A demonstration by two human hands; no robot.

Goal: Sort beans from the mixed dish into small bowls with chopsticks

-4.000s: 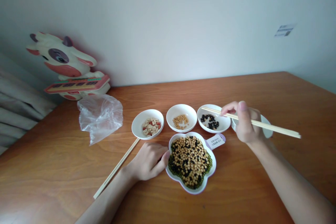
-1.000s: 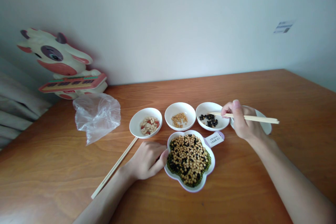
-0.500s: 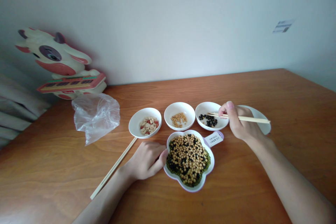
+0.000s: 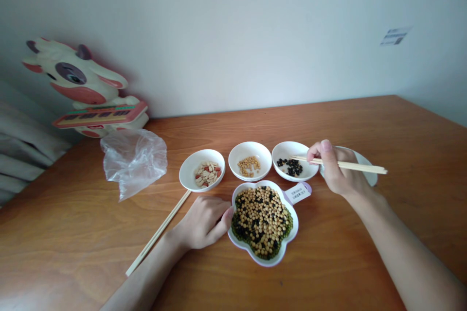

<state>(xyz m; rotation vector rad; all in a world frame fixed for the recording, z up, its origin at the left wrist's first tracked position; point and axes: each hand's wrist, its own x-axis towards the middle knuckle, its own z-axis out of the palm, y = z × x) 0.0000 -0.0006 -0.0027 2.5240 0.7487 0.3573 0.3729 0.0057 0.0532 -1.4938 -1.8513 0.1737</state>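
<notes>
Wooden chopsticks [image 4: 355, 166] are pinched in my right hand [image 4: 337, 170], their tips over the white bowl of black beans [image 4: 293, 167]. My left hand [image 4: 206, 222] lies curled on the table, its thumb against the left rim of a flower-shaped dish [image 4: 289, 244]. This dish holds a mix of yellow soybeans [image 4: 270, 214], black beans and small green beans. Behind it stand a white bowl [image 4: 250, 148] with some soybeans and another white bowl [image 4: 188, 160] with pale and reddish flat seeds or nuts. Behind my right hand a white plate [image 4: 367, 167] is partly hidden.
A second pair of chopsticks [image 4: 158, 233] lies beside my left forearm. Farther left are a crumpled clear plastic bag [image 4: 134, 163] and a cow-shaped toy keyboard [image 4: 102, 114] against the wall. A labelled handle [image 4: 299, 194] juts from the flower-shaped dish.
My right hand has shifted a little to the right with the chopsticks, whose tips remain over the black-bean bowl. The left hand and the flower-shaped dish stay put.
</notes>
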